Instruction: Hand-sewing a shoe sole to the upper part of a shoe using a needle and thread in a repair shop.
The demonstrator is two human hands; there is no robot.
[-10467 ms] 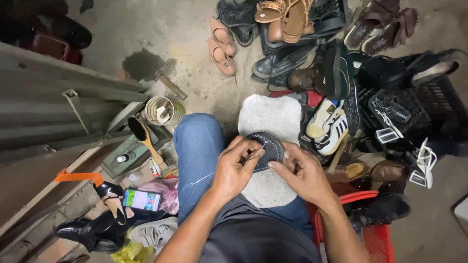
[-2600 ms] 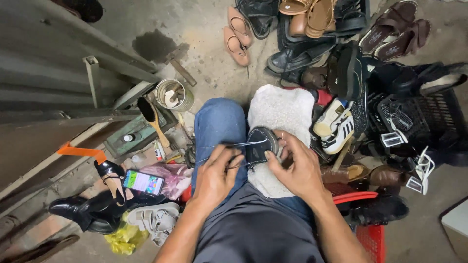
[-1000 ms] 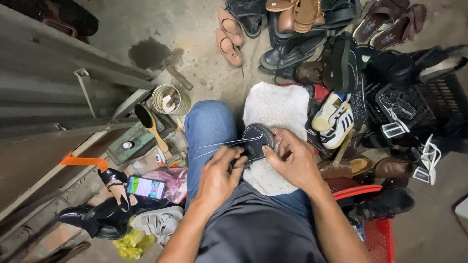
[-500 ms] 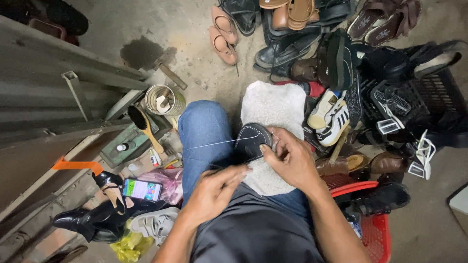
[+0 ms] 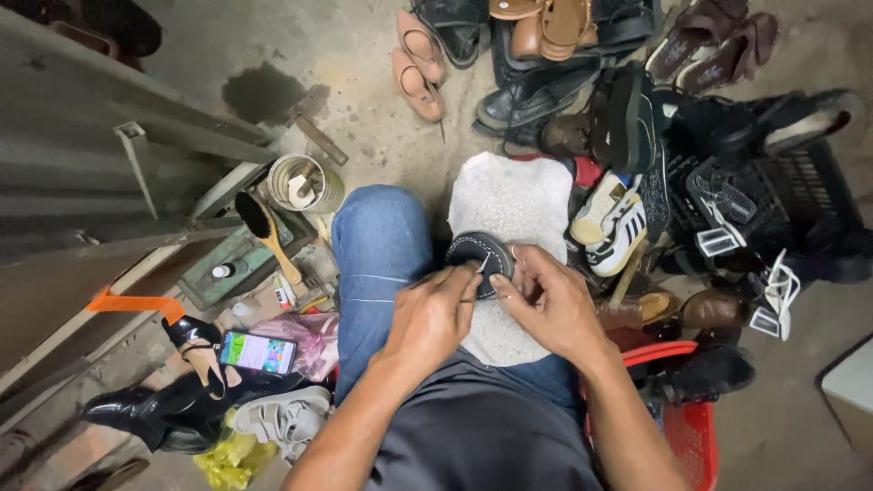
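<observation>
While both hands pinch the small dark round-toed shoe [image 5: 480,259] on the lap at 12 o'clock, left hand [image 5: 435,314] and right hand [image 5: 549,305] risk a needle prick if the white thread [image 5: 375,278] snags.

**Only one screen down there, plus a few packages**

A smartphone [image 5: 259,352] lies lower left of the frame, its rectangular screen lit in green, white and a bit of purple. It sits on a pinkish plastic bag [image 5: 314,338]. A crumpled yellow bag [image 5: 223,455] is at the bottom left. A round metal tin [image 5: 305,182] stands upper left of centre.
</observation>
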